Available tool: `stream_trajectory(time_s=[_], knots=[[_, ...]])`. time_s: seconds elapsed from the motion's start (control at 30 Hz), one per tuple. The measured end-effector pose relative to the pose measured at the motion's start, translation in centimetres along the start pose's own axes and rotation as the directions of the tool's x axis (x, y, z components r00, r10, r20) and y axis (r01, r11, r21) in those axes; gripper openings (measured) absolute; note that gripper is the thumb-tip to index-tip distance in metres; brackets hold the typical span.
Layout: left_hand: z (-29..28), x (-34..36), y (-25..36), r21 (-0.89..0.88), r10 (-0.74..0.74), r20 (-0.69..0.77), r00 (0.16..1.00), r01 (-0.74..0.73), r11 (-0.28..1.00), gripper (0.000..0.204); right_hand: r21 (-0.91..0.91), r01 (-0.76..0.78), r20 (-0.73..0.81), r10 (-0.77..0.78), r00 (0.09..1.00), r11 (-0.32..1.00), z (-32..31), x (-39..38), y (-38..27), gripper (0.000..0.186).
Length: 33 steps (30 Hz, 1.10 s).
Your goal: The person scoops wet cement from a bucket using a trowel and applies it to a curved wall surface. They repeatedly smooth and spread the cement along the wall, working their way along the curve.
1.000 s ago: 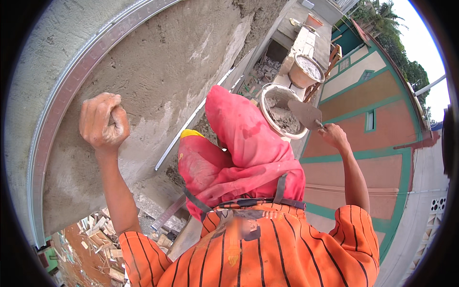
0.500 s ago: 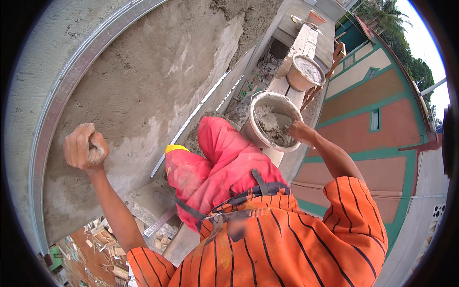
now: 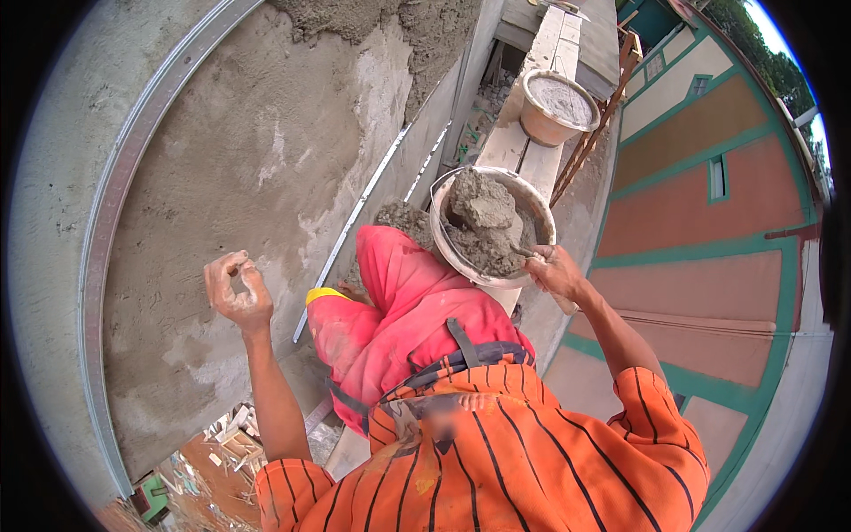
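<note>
My right hand grips the handle of a trowel, whose blade is buried under a lumpy heap of wet mortar at the bucket on the plank beside my bent legs. My left hand is curled, fingertips close to thumb, with nothing visible in it, in front of the rough plastered wall. A long white straight strip runs along the lower wall, right of that hand.
A second bucket of grey mix stands farther along the plank. A metal profile edges the wall at left. Wooden railing and a painted building are on the right; rubble lies at lower left.
My right hand has taken the trowel down into the near bucket, and a big lump of mortar now rises on it. My left hand has moved rightward across the view, still curled.
</note>
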<state>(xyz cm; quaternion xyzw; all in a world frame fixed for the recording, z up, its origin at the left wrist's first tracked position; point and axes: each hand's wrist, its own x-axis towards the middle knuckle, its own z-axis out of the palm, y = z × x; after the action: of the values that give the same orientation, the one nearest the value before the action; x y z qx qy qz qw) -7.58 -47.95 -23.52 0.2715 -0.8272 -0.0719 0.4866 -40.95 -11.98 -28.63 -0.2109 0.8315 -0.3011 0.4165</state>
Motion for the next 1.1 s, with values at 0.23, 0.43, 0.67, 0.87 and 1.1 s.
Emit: stream_trajectory(time_s=[0.23, 0.43, 0.67, 0.87, 1.1], knots=[[6.8, -2.9, 4.3, -0.244, -0.023, 0.223, 0.975, 0.078, 0.967, 0.011, 0.032, -0.118, -0.031, 0.119, 0.992, 0.992, -0.3, 0.0, 3.1, 0.036], [4.1, -3.1, 1.1, -0.229, -0.237, 0.194, 0.952, 0.279, 0.933, 0.009, 0.282, -0.016, -0.113, 0.050, 0.992, 0.959, 1.3, -1.9, 3.2, 0.035], [0.1, -0.6, -0.5, -0.168, -0.248, 0.063, 0.967, 0.256, 0.952, 0.009, 0.390, -0.180, 0.080, 0.162, 0.984, 0.903, 1.2, -2.7, 1.7, 0.024], [-3.3, 3.0, -2.1, -0.048, -0.125, 0.003, 0.992, 0.125, 0.991, 0.010, 0.815, -0.015, 0.102, -0.118, 0.988, 0.579, 1.4, -2.5, -1.1, 0.025], [-7.5, -4.3, -1.9, 0.091, -0.255, 0.271, 0.928, 0.239, 0.967, 0.009, 0.850, 0.468, -0.449, -0.133, 0.884, 0.242, -1.9, -1.5, -10.4, 0.034]])
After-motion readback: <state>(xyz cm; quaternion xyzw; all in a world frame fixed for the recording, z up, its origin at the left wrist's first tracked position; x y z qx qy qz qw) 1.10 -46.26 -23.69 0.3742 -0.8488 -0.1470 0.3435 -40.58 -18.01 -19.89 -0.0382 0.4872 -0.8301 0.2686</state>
